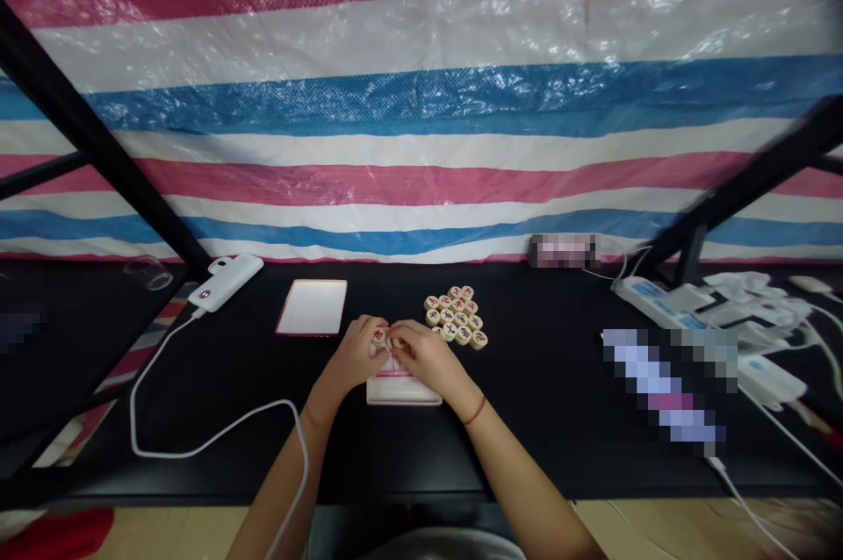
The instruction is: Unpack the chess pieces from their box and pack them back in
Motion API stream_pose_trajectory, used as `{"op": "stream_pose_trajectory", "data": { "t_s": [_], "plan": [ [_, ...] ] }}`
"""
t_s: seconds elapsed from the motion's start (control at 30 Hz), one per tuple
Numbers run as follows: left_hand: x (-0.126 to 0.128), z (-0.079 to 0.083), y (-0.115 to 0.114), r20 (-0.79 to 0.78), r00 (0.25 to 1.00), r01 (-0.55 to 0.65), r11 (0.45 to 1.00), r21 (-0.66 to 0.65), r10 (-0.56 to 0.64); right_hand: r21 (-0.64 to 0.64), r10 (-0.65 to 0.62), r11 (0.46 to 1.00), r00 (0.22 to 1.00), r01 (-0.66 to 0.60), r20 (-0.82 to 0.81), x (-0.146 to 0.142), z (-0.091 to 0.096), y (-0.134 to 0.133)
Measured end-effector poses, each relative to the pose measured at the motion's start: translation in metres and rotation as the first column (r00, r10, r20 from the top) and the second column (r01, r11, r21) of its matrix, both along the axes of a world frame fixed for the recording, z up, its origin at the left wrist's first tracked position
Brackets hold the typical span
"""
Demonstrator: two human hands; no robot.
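Observation:
Both hands meet over a white box [404, 399] with a folded sheet with pink lines in it. My left hand [359, 355] curls its fingers around a round wooden xiangqi piece [378, 335] that bears a red character, at the box's far left. From the other side my right hand [425, 355] bends its fingers closed on more xiangqi pieces, partly hidden by the fingers. Just beyond the right hand, a cluster of xiangqi pieces [463, 334] with red and black characters sits in stacks on the black table.
A white-lined box lid [313, 307] lies left of the hands. Further left is a white power bank [227, 283], its cable [217, 448] looping toward my left arm. At right are a power strip [665, 304] and a blurred phone-like object [659, 389]. A striped tarp [421, 183] hangs behind.

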State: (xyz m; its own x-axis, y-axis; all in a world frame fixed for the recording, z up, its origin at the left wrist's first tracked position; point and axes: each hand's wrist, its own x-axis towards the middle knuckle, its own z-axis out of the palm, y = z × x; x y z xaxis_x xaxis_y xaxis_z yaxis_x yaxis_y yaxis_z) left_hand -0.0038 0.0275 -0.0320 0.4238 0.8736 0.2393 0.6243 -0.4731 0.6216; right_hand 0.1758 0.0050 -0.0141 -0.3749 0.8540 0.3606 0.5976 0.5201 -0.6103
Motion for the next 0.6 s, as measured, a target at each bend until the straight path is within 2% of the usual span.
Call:
{"op": "stream_pose_trajectory", "data": {
  "t_s": [0.17,0.3,0.47,0.6],
  "plan": [
    [0.009,-0.001,0.0,-0.065,0.998,-0.012,1.0,0.001,0.012,-0.019,-0.123,0.992,0.981,0.121,-0.152,0.013,-0.004,0.001],
    [0.015,-0.006,0.003,-0.156,0.987,-0.049,0.999,0.006,0.05,-0.057,-0.134,0.991,0.973,0.125,-0.189,0.018,-0.007,0.003],
    [0.014,-0.008,0.004,-0.141,0.989,-0.036,0.999,-0.001,0.035,0.008,-0.114,0.993,0.987,0.115,-0.116,0.014,-0.007,0.001],
    [0.014,-0.006,0.001,-0.135,0.99,-0.032,0.999,-0.038,0.027,0.067,-0.043,0.997,0.999,0.044,-0.026,0.011,-0.003,0.0]
  ]
}}
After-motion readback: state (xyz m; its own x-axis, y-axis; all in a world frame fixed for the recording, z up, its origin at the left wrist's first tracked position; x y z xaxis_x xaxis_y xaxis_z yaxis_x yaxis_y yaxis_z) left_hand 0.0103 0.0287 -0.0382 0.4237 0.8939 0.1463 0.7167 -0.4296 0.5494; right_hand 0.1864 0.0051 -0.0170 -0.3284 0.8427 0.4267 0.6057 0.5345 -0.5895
